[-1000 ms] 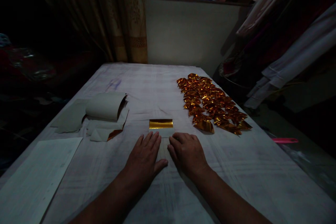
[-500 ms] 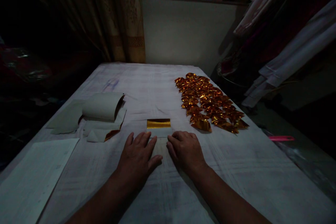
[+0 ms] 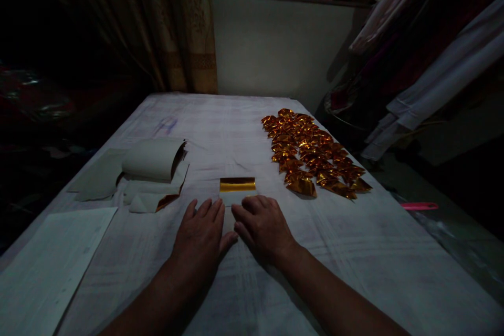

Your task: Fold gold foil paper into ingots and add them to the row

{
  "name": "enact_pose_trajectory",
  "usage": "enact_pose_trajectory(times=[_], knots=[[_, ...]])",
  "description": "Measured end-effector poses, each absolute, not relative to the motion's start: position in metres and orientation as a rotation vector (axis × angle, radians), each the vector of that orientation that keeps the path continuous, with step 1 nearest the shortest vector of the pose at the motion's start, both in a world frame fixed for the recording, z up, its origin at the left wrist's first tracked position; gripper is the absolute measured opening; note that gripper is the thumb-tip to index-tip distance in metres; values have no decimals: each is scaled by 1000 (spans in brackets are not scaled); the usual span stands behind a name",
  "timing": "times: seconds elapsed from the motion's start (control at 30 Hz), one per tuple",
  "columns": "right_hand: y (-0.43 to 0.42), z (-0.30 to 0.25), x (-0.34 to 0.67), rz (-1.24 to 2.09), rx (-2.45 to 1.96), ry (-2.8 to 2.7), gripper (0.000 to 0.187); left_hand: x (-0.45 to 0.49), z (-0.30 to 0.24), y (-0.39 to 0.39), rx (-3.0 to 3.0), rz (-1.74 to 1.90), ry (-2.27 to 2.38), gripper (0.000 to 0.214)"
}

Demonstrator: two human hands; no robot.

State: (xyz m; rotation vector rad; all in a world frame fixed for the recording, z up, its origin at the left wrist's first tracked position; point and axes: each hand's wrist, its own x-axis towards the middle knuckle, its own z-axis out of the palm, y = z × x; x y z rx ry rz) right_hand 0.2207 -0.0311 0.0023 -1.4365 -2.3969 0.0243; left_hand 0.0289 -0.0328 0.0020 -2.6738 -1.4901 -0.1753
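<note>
Right hand [image 3: 264, 227] has shifted left along the near edge of the small rectangular paper, shiny gold with a pale near strip [image 3: 237, 185], closing toward the left hand [image 3: 200, 231]. Paper lies flat on the pale plaid cloth [image 3: 240, 289], just beyond both hands. Left: palm down, fingers slightly spread, fingertips by the near left corner. Right: fingers curled; pinch cannot be determined. Crumpled gold foil pieces [image 3: 301, 187] at right; curled grey-white sheet [image 3: 151, 160] at left.
</note>
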Motion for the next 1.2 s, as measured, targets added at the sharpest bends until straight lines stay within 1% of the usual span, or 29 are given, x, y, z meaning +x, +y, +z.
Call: enact_pose_trajectory(times=[0.13, 0.27, 0.43, 0.53, 0.67, 0.83, 1.2], knots=[[-31, 3, 213, 44, -1491, -2417, 26, 28, 2, -33, -2676, -237, -1483, 44], [-33, 1, 220, -9, -1582, -2369, 25, 27, 2, -33, -2697, -253, -1499, 48], [-36, 7, 233, -78, -1751, -2339, 18, 28, 4, -33, -2702, -215, -1513, 50], [-37, 14, 235, -88, -1833, -2356, 18, 31, 6, -31, -2699, -195, -1538, 53], [-38, 15, 232, -104, -1840, -2386, 21, 35, 5, -26, -2706, -155, -1564, 52], [-37, 10, 234, -95, -1807, -2374, 20, 34, 5, -27, -2700, -173, -1570, 51], [-35, 7, 238, -81, -1773, -2321, 15, 18, 19, -25, -2678, -152, -1595, 37]])
